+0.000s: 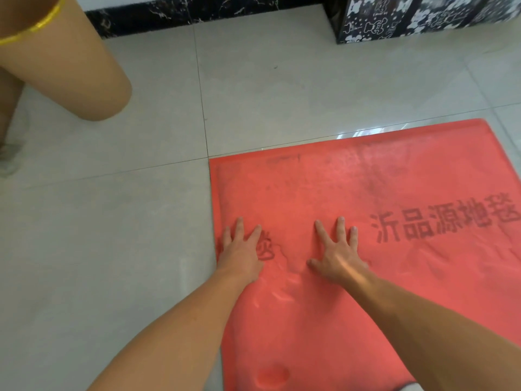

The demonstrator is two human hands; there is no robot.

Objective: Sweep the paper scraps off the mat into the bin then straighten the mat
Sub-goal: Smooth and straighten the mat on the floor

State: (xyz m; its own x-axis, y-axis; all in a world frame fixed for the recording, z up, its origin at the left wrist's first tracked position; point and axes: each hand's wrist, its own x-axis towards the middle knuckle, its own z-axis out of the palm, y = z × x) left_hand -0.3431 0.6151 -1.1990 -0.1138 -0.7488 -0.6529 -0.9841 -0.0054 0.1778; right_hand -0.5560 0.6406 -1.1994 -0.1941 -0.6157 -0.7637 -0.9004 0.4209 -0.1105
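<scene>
Below me, from the head camera, both of my forearms reached forward and down, bare to the elbow. My left hand lay palm down on the red mat, fingers straight and slightly spread, just inside the mat's left edge. My right hand lay flat beside it, also palm down, fingers fanned wide and the thumb out to the left. The two hands were apart, with a strip of bare mat between them, and neither gripped anything; they only pressed on the surface.

The mat lay on the pale tiled floor, filling the lower right of the view, its far left corner near a joint between tiles. Dark printed characters ran across it to the right of my right hand, and part of another dark mark showed under my left hand. Shallow dents and creases marked the mat nearer my body.

A tan bin with a yellow band stood well apart on the floor, at the upper left. A black-and-white patterned box sat at the upper right, against a black marbled skirting.
</scene>
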